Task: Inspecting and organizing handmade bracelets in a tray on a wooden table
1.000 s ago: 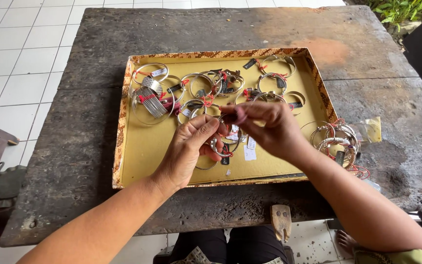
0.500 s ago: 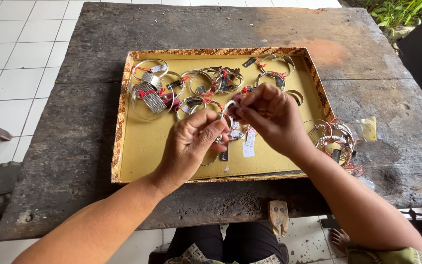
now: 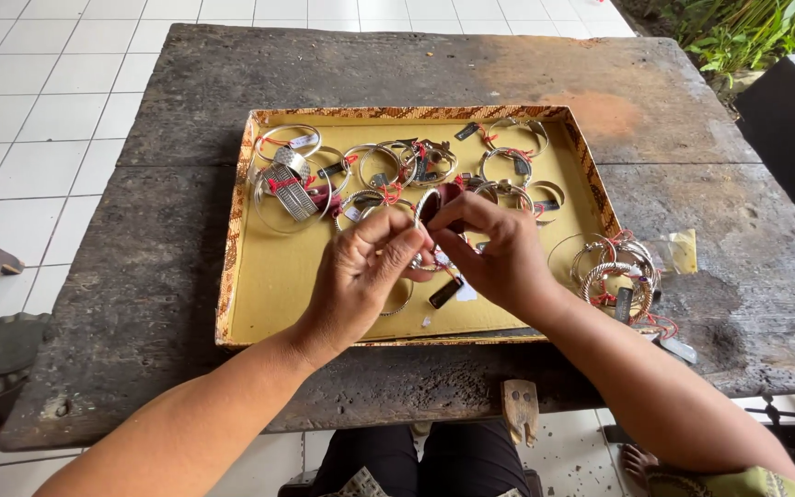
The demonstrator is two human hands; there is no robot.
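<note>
Both hands, left hand [image 3: 356, 276] and right hand [image 3: 499, 253], pinch one silver bangle [image 3: 427, 207] above the shallow yellow tray [image 3: 269, 285]; tagged metal bangles [image 3: 397, 166] crowd behind.

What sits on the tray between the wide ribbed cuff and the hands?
Head view: thin silver bangles with red threads lie between the wide ribbed cuff and the left hand, on the yellow tray.

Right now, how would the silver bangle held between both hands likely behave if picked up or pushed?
The silver bangle keeps its round form between the left hand and right hand, so probably stiff. Thin metal, likely light. Being round, it might roll on edge; its dangling dark tag could snag.
</note>
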